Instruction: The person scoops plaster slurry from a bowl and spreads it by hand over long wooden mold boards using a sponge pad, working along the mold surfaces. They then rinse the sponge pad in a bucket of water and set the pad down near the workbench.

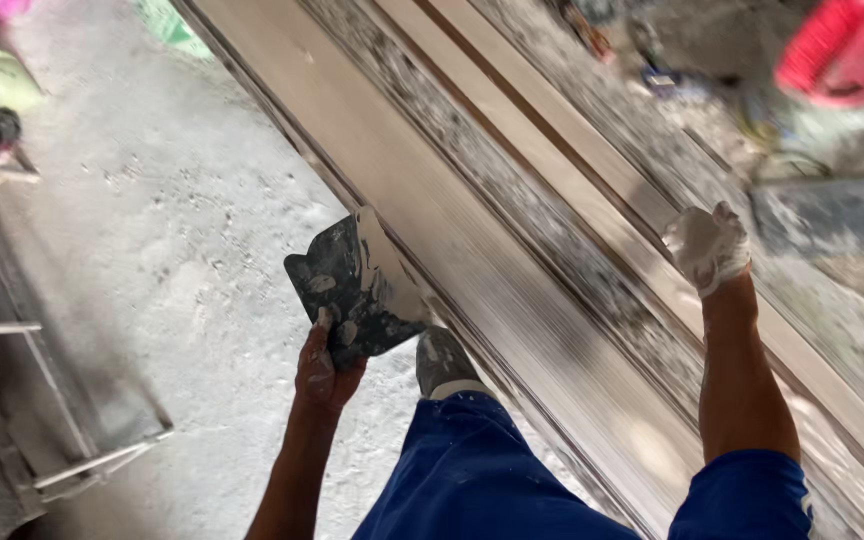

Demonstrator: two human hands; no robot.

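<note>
Left hand: the left hand (324, 368) is gripping the lower edge of a wide dark scraper blade (352, 290), fingers closed around it, the blade's far edge lying against the near side of the long grooved frame (512, 300).
Right hand: the right hand (708, 245), caked in white paste, is resting on the far rail of the frame; I cannot tell whether it is closing on anything or just pressing.
Scraper blade: it is carrying a smear of white filler and is sitting just beside the frame's near edge, above the person's shoe (442, 360).
Slip risk: the grip is only on the blade's edge and looks wet with paste, so the blade could be twisting out and dropping onto the shoe.
Balance risk: the body is leaning across the frame onto the right hand; a slick rail could be letting that hand slide.
Floor: the dusty floor (172, 230) on the near side of the frame is adding to the poor footing.
Beyond the frame: a pink brush (837, 50) is lying well apart, on the far side.
</note>
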